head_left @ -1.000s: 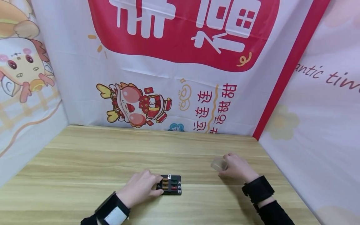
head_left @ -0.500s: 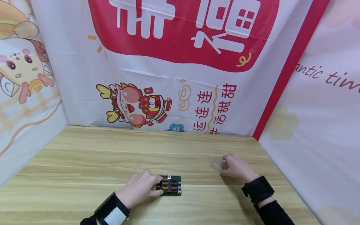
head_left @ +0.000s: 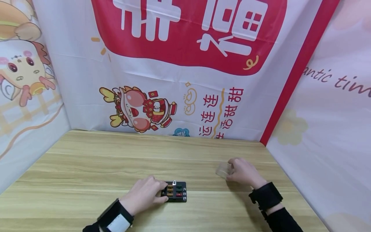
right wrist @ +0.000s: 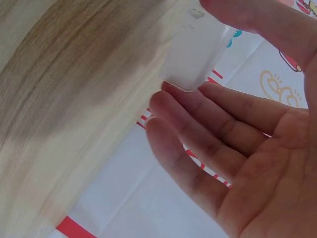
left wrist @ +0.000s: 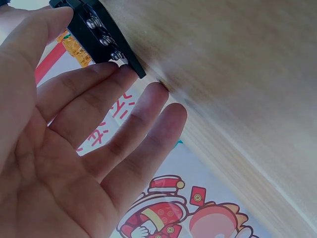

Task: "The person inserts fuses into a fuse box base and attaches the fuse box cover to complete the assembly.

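On the table, a black fuse block (head_left: 181,190) with amber, green and red blade fuses lies flat in front of my left hand (head_left: 143,195). The thumb and fingers of that hand pinch the block's left end. Seen from the left wrist, metal screws line the side of the fuse block (left wrist: 101,34). Off to the right, my right hand (head_left: 244,173) pinches a clear plastic cover (head_left: 222,169) between thumb and fingers. From the right wrist the cover (right wrist: 195,57) looks like a frosted box with rounded corners, close over the wood; the thumb hides part of it.
A wood-grain table (head_left: 116,154) extends around both hands. Behind it hangs a printed red and white cloth (head_left: 185,61), and more printed cloth stands at the left and right sides.
My right hand and the clear cover have shifted very slightly left. My left hand keeps its grip on the fuse block in the same place.
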The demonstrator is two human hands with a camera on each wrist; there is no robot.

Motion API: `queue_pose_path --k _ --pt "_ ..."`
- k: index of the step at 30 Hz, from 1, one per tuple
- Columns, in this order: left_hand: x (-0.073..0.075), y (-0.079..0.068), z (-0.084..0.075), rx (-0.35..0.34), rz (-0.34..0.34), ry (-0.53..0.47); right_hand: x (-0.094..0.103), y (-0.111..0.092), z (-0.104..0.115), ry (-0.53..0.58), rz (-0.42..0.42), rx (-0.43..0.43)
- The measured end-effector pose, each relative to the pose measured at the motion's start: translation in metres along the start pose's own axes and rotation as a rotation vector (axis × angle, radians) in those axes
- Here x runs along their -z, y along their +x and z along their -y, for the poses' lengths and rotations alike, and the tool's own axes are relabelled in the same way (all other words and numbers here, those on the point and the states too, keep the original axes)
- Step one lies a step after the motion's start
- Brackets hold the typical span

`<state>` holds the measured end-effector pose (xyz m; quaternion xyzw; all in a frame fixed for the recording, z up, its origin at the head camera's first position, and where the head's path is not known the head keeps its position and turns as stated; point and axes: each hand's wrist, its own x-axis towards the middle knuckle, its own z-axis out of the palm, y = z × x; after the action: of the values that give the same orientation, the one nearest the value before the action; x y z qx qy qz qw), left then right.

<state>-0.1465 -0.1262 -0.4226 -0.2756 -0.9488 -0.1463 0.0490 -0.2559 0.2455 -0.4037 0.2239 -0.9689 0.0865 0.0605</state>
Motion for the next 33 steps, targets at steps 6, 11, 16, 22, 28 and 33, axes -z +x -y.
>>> queue_pose_path --k 6,11,16,22,28,33 --pt "0.000 0.000 0.000 0.003 0.000 -0.004 0.001 0.000 0.003 0.002 -0.034 0.012" --pt "0.000 0.000 0.000 -0.006 0.004 -0.008 0.002 0.000 0.005 -0.020 -0.055 0.026" --pt "0.000 0.001 0.000 -0.008 0.007 -0.007 0.004 0.000 0.008 -0.033 -0.073 0.047" --pt "0.001 0.000 0.001 -0.008 0.006 -0.004 0.007 -0.001 0.013 -0.038 -0.092 0.072" --pt "0.005 -0.001 0.000 -0.006 -0.006 0.015 0.008 -0.002 0.017 -0.025 -0.097 0.083" --pt "0.009 0.000 -0.001 -0.027 -0.045 0.090 0.007 -0.002 0.019 -0.025 -0.117 0.103"
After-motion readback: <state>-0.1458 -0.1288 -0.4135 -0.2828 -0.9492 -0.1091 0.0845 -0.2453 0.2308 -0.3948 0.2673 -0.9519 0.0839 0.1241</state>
